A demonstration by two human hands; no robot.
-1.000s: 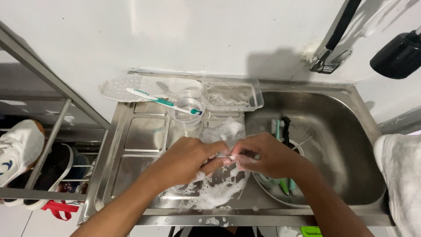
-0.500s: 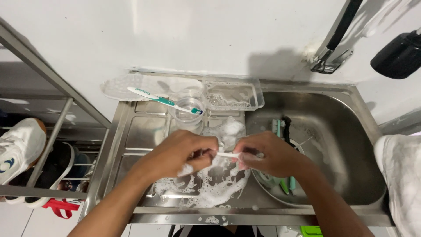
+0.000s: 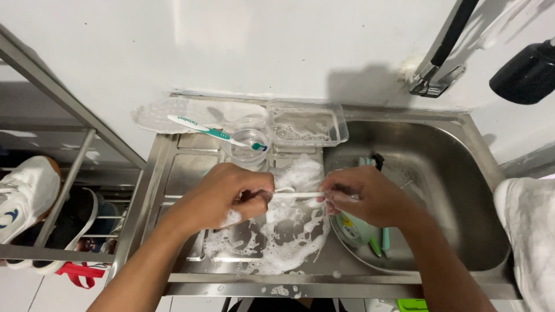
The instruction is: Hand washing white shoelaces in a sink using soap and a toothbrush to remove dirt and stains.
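Both hands close on one thin white stick-like utensil, held level over the suds: the left hand pinches its left end between soapy fingers, and the right hand pinches the other end, so that only a short bare length shows between the two fists. What kind of utensil it is cannot be told. Directly beneath the grip, white foam spreads over the steel draining board. Just under and to the right of the right hand, a pale green dish and some teal-handled pieces lie in the sink basin. Beyond the hands, toward the wall, a small clear cup stands with a teal and white toothbrush resting across it, and a clear rectangular plastic container sits just to its right. Far off to the left, white shoes rest on a metal rack.
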